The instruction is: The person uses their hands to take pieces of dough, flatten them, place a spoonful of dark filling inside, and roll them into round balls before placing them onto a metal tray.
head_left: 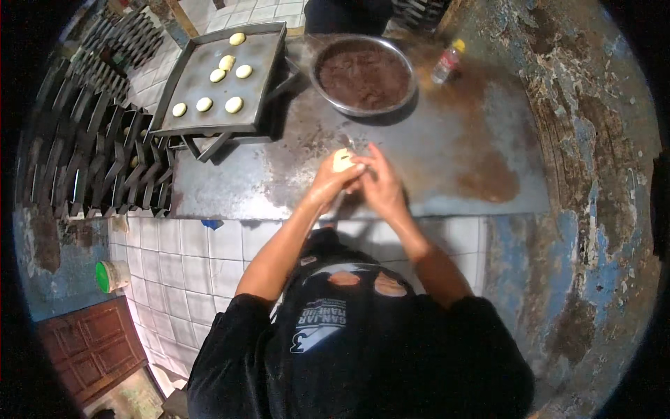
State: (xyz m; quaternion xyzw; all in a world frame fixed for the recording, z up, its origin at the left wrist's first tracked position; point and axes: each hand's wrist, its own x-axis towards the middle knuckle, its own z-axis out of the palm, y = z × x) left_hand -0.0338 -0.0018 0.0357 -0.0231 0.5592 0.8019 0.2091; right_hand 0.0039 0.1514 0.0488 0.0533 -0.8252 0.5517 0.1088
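My left hand (pixel 332 177) holds a pale yellow dough piece (pixel 343 160) above the metal tabletop (pixel 244 188). My right hand (pixel 380 181) is against it, forefinger raised, other fingers partly hidden; what these grip is unclear. A thin metallic implement shows partly between my hands. Beyond them a steel bowl (pixel 408 89) holds dark brown crumbly filling (pixel 363 77). To the left, a square metal tray (pixel 160 124) carries several round dough pieces (pixel 234 105).
Stacks of dark metal trays (pixel 91 160) line the left side. A yellow-capped bottle (pixel 447 64) stands at the back right, by a peeling wall (pixel 586 174). A person in dark clothing (pixel 347 15) is beyond the table. A green-lidded bucket (pixel 113 276) is low on the left.
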